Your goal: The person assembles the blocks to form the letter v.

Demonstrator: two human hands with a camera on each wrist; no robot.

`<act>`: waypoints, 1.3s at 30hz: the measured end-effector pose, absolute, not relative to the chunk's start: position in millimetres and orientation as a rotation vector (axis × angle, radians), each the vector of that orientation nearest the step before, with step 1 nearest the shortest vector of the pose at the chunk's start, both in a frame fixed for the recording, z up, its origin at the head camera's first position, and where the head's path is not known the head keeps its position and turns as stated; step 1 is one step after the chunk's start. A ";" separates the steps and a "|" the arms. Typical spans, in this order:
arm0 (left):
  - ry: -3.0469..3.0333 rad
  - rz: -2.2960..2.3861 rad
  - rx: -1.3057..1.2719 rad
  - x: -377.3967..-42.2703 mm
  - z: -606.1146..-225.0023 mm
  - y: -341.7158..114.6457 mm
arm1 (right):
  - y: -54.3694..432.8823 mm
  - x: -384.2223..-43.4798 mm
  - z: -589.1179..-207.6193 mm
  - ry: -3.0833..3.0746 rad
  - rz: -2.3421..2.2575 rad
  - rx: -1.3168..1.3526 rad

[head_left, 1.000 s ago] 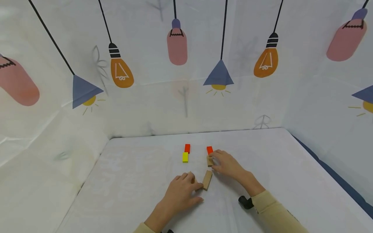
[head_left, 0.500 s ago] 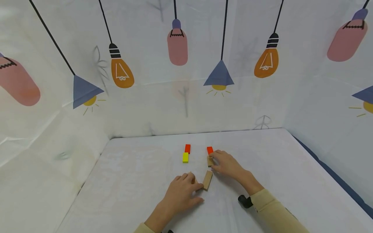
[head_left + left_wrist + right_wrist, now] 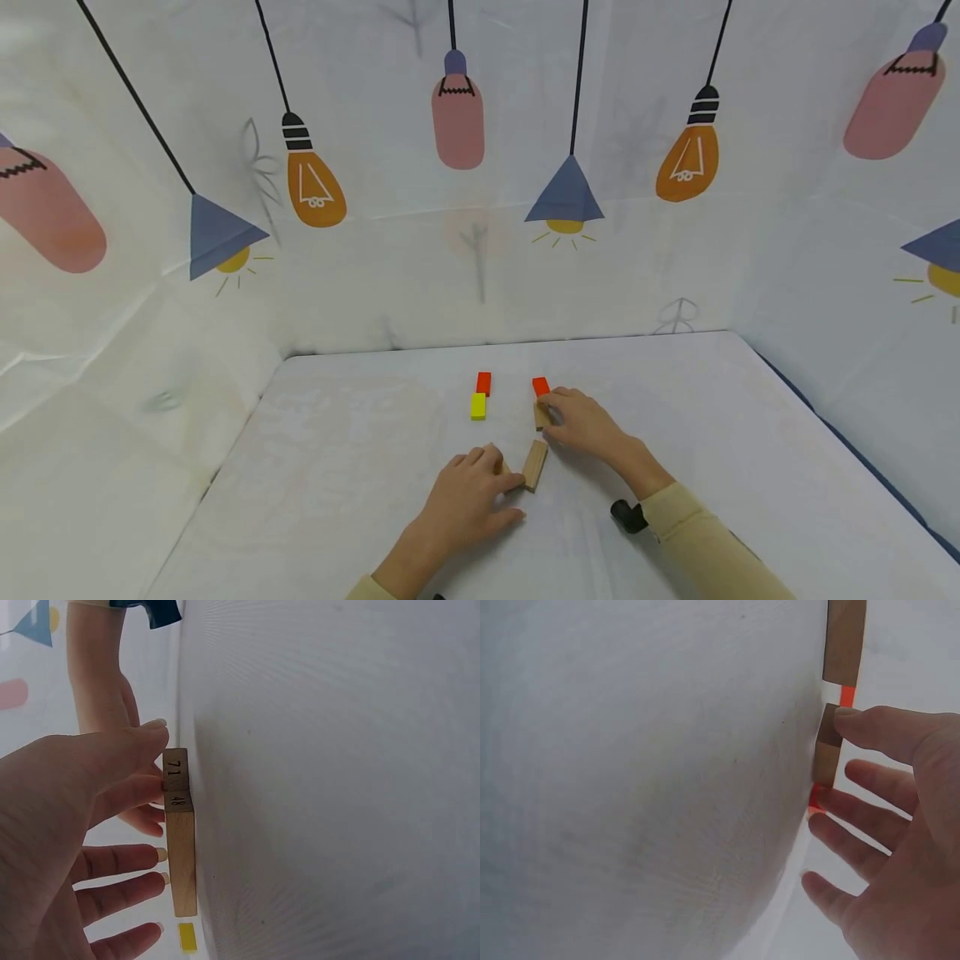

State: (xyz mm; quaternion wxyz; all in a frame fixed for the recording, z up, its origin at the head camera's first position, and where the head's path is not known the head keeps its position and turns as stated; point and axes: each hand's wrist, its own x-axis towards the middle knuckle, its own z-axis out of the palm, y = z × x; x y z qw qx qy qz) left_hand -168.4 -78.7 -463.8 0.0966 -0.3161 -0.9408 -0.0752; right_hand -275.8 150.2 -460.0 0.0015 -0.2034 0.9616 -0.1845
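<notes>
Fingers of my left hand point(image 3: 468, 496) lie over a plain wooden block, partly hidden, beside another slanted wooden block point(image 3: 536, 467). In the left wrist view, these fingers are extended along a block marked 48 point(image 3: 183, 862), whose end meets a block marked 71 point(image 3: 175, 769). My right hand point(image 3: 585, 423) is farther forward, its thumb touching a short wooden block point(image 3: 826, 763) with the other fingers spread past it. Directly behind that block is a red block point(image 3: 541, 386). Both hands have relaxed fingers.
Left of the right hand, a yellow block point(image 3: 478, 407) lies in front of a second red block point(image 3: 483, 383). The white table point(image 3: 337, 467) ends at a pale wall sheet point(image 3: 390, 275) printed with lamps. Dark devices are strapped at the wrists.
</notes>
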 end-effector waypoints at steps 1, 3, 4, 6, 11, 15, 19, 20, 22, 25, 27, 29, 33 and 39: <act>-2.782 -0.222 -0.936 -168.4 -464.1 -78.8 | 149.8 -276.1 -460.1 3.018 -0.572 -0.638; -2.775 -0.220 -0.938 -168.3 -464.8 -79.0 | 149.3 -276.8 -460.6 3.022 -0.561 -0.639; -2.772 -0.218 -0.939 -168.3 -465.1 -79.1 | 149.0 -277.1 -460.7 3.022 -0.560 -0.640; -2.767 -0.217 -0.940 -168.2 -465.3 -79.4 | 148.6 -277.9 -461.3 3.022 -0.558 -0.638; -2.752 -0.206 -0.940 -167.5 -465.0 -79.5 | 148.0 -279.6 -462.1 3.016 -0.563 -0.641; -2.751 -0.196 -0.934 -167.3 -465.1 -79.1 | 148.1 -281.1 -463.4 3.023 -0.551 -0.661; -2.774 -0.194 -0.924 -168.1 -465.4 -78.4 | 148.2 -281.5 -463.4 3.028 -0.536 -0.674; -2.783 -0.196 -0.921 -168.5 -465.4 -78.2 | 148.0 -281.3 -463.0 3.029 -0.535 -0.682; -2.799 -0.202 -0.920 -169.0 -465.3 -77.4 | 147.8 -281.1 -462.1 3.025 -0.535 -0.686; -2.817 -0.211 -0.919 -169.5 -465.1 -76.5 | 147.4 -281.3 -461.2 3.019 -0.544 -0.693; -2.819 -0.208 -0.921 -169.6 -465.0 -76.3 | 147.3 -282.1 -461.4 3.013 -0.545 -0.691; -2.816 -0.200 -0.921 -169.8 -465.4 -76.7 | 147.1 -283.4 -461.7 3.010 -0.541 -0.698; -2.807 -0.191 -0.924 -170.1 -465.9 -77.2 | 147.2 -286.2 -462.2 3.004 -0.530 -0.707; -2.802 -0.198 -0.926 -169.8 -466.3 -77.9 | 147.7 -288.5 -462.0 2.994 -0.521 -0.698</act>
